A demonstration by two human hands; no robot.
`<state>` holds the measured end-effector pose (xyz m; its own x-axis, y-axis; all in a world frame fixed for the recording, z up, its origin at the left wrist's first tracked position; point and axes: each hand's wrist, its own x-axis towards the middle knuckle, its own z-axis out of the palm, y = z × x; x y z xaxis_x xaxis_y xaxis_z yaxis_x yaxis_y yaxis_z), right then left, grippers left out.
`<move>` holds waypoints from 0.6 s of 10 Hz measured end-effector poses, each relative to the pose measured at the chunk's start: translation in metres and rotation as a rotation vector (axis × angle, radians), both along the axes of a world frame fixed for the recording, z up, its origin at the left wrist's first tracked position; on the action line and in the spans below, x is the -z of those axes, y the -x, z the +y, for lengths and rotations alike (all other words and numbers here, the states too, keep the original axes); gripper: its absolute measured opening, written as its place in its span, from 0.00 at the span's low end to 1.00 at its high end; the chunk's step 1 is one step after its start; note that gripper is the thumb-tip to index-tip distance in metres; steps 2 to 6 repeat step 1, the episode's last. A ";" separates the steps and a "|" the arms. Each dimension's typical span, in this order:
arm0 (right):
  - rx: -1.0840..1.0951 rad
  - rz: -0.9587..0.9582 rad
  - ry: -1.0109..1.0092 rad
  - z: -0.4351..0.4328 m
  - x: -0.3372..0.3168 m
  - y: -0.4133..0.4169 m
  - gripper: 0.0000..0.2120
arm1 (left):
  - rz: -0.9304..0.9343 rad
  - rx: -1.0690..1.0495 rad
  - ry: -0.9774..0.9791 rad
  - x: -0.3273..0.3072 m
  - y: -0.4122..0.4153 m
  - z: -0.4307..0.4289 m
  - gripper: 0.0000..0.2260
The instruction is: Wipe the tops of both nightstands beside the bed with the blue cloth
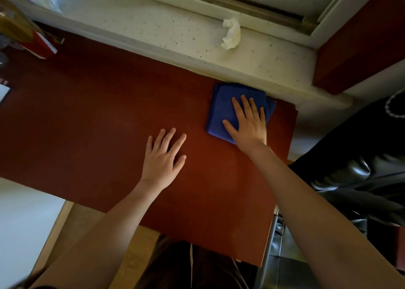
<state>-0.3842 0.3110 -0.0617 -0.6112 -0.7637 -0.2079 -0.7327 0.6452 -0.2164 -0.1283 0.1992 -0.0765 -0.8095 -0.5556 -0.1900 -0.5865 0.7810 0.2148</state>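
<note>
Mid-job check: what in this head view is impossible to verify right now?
- Head view: the second nightstand is outside the frame.
- The blue cloth is partly covered by the right hand; its underside and any dirt on it are hidden.
- The nightstand top: dust or streaks too fine to see; patches hidden under the left hand and both forearms.
- The red box and clutter at the left edge are blurred and cropped.

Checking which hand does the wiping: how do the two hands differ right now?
The right hand presses flat on the folded blue cloth; the left hand rests on the bare nightstand top. The right hand is by the far right corner; the left hand lies nearer the middle. Both are open, palms down.
</note>
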 end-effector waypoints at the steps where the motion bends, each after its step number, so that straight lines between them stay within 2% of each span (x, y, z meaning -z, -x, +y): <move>1: 0.104 -0.186 0.115 0.005 -0.037 -0.004 0.30 | -0.030 0.008 -0.108 -0.024 0.007 -0.009 0.25; 6: 0.104 -0.186 0.115 0.005 -0.037 -0.004 0.30 | -0.030 0.008 -0.108 -0.024 0.007 -0.009 0.25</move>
